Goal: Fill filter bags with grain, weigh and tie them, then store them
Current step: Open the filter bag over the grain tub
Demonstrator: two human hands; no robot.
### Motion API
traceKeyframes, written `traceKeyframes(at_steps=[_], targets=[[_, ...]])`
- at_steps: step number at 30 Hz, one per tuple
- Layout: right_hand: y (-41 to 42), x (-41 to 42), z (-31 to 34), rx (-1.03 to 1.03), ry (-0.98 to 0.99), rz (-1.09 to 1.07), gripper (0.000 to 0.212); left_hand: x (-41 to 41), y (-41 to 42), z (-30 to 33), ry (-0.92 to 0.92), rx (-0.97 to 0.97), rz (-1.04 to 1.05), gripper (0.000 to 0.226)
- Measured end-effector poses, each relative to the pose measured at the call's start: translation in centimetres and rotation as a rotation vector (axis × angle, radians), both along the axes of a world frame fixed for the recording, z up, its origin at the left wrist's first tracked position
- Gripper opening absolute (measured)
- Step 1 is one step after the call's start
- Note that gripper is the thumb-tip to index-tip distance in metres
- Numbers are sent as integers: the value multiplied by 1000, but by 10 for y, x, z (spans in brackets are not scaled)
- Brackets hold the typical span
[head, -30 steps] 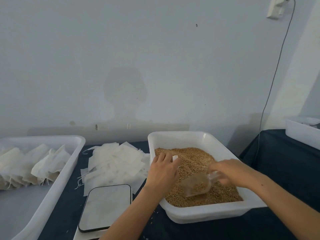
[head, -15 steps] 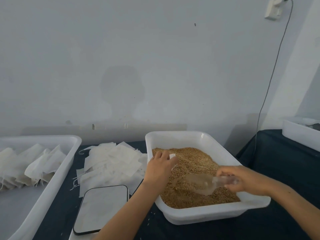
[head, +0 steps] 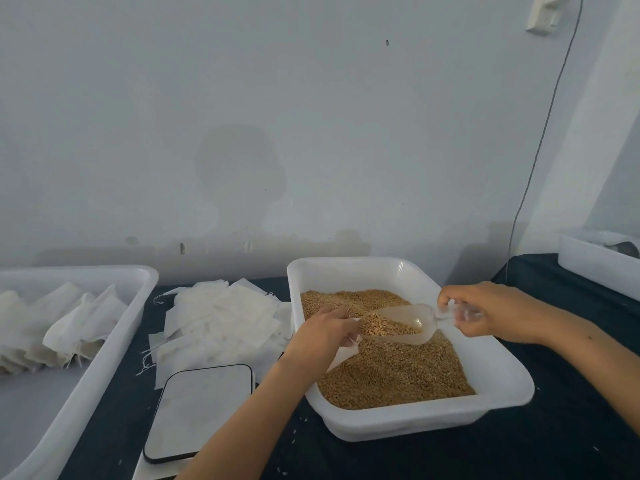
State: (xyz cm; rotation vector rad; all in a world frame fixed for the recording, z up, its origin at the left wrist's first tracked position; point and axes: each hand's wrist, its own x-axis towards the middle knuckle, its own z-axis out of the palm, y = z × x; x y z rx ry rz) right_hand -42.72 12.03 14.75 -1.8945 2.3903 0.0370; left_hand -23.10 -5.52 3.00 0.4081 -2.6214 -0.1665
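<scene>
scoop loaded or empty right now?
Loaded: grain lies in the clear scoop, which the right hand holds over the grain tray, mouth at the left hand.

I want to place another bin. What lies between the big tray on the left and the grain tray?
In the head view, a loose pile of empty filter bags lies there on the dark cloth, with the scale nearer the camera.

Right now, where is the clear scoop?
The clear scoop is right of centre in the head view, above the grain tray, held by the right hand, its mouth at the left hand.
</scene>
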Motion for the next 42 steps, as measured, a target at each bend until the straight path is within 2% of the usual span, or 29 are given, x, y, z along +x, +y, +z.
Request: traceKeyframes(at_steps=[6, 9, 30, 34, 38, 42], targets=[[-13, 6, 11, 44, 247, 39, 23, -1, -1, -2, 6, 0, -22, 10], [-18, 6, 14, 33, 301, 52, 23, 0, -1, -2, 16, 4, -20, 9], [-24, 13, 20, 20, 359, 40, 27, 0, 1, -1, 36, 73, 6, 6], [-20, 14, 16, 92, 271, 0, 22, 1, 1, -1, 48, 63, 17, 5], [-8, 10, 1, 138, -43, -46, 17, 3, 3, -2, 123, 97, 99, 14], [-1, 6, -19, 144, -215, -106, 19, 5, 5, 1, 252, 210, 150, 20]])
